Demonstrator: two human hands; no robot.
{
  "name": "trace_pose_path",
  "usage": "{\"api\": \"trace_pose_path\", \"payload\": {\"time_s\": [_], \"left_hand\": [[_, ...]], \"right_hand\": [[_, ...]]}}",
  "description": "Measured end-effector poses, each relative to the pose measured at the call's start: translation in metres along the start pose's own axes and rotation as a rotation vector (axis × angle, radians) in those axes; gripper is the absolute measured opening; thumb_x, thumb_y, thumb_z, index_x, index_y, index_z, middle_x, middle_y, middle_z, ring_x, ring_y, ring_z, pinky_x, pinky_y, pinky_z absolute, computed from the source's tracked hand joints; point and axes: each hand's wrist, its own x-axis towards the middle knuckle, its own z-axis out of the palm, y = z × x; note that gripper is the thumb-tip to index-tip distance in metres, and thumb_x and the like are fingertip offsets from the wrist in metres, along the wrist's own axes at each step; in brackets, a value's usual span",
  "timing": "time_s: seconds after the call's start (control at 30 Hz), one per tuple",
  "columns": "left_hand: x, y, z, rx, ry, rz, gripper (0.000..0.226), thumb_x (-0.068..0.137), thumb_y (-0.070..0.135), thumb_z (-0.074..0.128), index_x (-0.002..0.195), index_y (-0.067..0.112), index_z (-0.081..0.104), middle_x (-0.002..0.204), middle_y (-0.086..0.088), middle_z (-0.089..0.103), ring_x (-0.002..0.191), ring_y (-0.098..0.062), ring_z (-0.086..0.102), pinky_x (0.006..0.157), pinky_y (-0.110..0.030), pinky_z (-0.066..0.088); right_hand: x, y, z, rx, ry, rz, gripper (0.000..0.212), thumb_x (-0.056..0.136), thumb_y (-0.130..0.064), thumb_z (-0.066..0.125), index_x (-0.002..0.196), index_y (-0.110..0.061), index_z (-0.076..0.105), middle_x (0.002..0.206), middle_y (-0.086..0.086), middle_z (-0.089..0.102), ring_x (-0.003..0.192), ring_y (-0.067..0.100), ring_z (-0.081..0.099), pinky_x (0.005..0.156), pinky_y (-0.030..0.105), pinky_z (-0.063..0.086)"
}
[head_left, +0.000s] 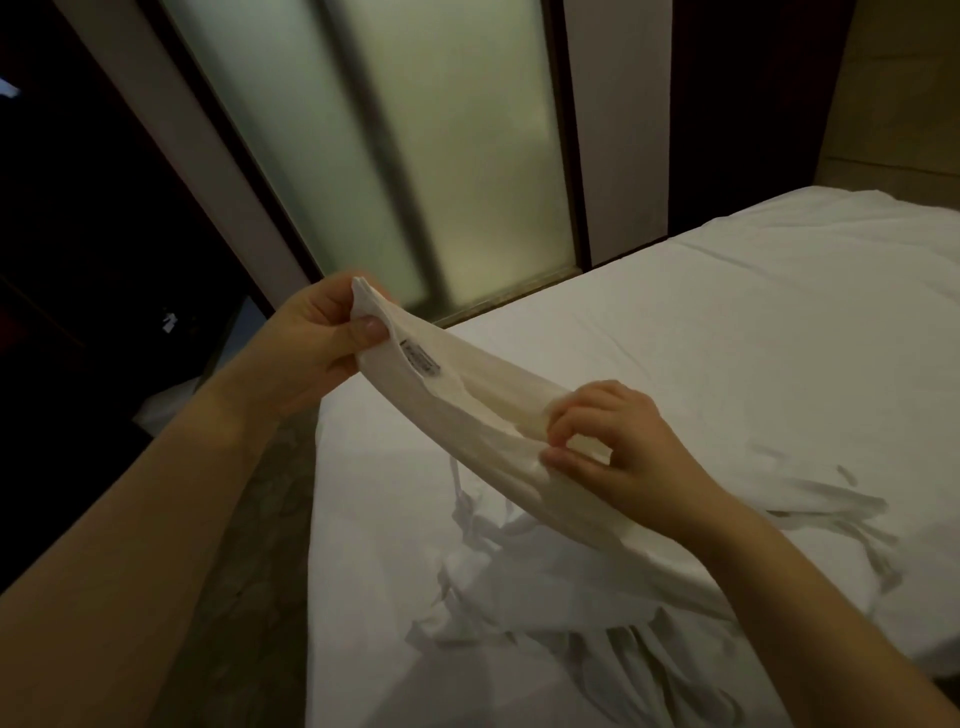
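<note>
Your left hand (311, 338) and right hand (618, 452) both pinched the cloth (483, 415) taut; you'd likely need to spread it open next

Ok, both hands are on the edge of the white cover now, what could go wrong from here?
1. The right hand pinches only a thin fold of the white cover with its fingertips; a tug from the left hand could likely pull it free.
2. The ties hanging under the edge may tangle in the crumpled part lying on the bed.
</note>
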Motion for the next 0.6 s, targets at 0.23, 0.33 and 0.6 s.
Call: {"api": "trace_pose_path", "payload": {"time_s": [0.23,0.33,0.6], "left_hand": [[0.004,0.002,0.000,0.018,0.059,-0.001,0.040,0.045,0.054,0.086,0.071,0.029,0.071,0.074,0.007,0.066,0.076,-0.009,0.065,0.069,-0.022,0.056],[0.008,0.002,0.001,0.010,0.077,0.008,0.039,0.045,0.054,0.086,0.072,0.030,0.072,0.075,0.008,0.067,0.077,-0.008,0.066,0.070,-0.022,0.057],[0.011,0.001,0.000,0.005,0.109,0.013,0.040,0.047,0.054,0.086,0.077,0.030,0.073,0.079,0.009,0.068,0.080,-0.008,0.065,0.071,-0.023,0.056]], "right_hand": [[0.001,-0.010,0.006,0.314,-0.139,0.059,0.016,0.088,-0.037,0.060,0.089,-0.040,0.044,0.090,-0.023,0.059,0.081,0.007,0.058,0.069,0.015,0.046],[0.006,-0.005,0.013,0.236,-0.052,-0.016,0.013,0.085,-0.040,0.056,0.084,-0.045,0.044,0.081,-0.030,0.056,0.076,-0.002,0.055,0.066,0.009,0.041],[0.007,-0.008,0.016,0.148,0.228,0.007,0.010,0.084,-0.041,0.050,0.091,-0.035,0.048,0.080,-0.016,0.057,0.070,0.013,0.061,0.062,0.026,0.054]]}}
